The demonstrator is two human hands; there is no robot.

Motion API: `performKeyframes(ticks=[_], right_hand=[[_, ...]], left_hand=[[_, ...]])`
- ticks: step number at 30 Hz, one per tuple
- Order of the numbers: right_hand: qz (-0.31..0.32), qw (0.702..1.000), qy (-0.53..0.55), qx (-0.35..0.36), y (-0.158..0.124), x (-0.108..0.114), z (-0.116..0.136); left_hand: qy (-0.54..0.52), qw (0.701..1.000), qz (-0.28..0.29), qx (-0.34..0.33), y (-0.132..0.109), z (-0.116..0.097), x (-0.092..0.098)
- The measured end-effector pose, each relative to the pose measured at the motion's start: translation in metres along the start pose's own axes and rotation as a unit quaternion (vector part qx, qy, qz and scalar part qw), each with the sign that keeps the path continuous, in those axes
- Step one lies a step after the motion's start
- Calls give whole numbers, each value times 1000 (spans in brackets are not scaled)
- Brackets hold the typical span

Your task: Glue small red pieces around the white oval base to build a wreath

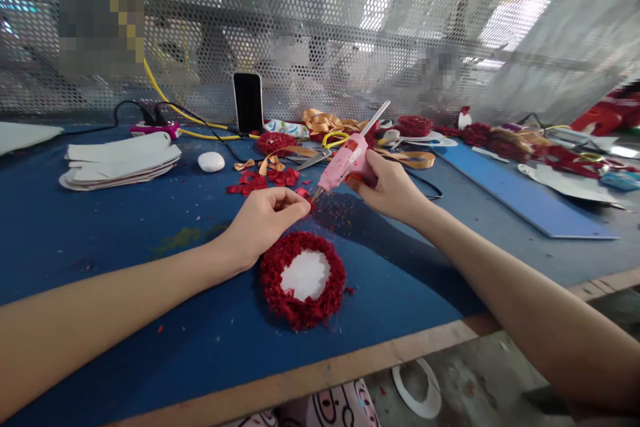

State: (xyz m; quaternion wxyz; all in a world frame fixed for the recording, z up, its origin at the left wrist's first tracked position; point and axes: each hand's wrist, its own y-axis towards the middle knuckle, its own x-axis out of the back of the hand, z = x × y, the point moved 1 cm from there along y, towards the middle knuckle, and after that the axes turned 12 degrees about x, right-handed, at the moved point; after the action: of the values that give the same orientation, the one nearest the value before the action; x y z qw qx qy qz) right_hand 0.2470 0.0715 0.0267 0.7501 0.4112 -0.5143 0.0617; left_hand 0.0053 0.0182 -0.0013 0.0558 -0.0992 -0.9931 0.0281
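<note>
My right hand (387, 181) is wrapped round a pink glue gun (343, 164), with a pale glue stick (375, 118) jutting from its back end. The gun's metal nozzle points down and left, close to the fingertips of my left hand (273, 217). Those fingertips pinch a small red ribbon piece (303, 193), only partly visible. Just below my hands, a round red ruffled wreath (327, 307) with a white centre lies flat on the blue table. Loose red ribbon pieces (250, 183) are scattered beyond my left hand.
Scissors (317, 157) and gold ribbon (325, 121) lie behind the gun. A phone (248, 103) leans against the perforated metal screen. Stacked white cut-outs (120, 161) and a white rounded object (211, 161) are at left; a blue board (520, 193) is at right.
</note>
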Motion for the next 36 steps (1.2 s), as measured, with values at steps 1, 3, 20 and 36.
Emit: performKeyframes(ticks=[1,3,20,36], right_hand=[[2,1000,-1,-2,0,0,1],[4,1000,-6,-7,0,1,3],[-44,995,51,-77,-1,-2,-5],[190,651,669,-304,-8,-4,53]], left_hand=[[-2,1000,1,-1,0,0,0],[-3,1000,3,-1,1,1,0],[48,998,-6,-48,-6,-3,0],[88,990,0,-106,-10,-7,1]])
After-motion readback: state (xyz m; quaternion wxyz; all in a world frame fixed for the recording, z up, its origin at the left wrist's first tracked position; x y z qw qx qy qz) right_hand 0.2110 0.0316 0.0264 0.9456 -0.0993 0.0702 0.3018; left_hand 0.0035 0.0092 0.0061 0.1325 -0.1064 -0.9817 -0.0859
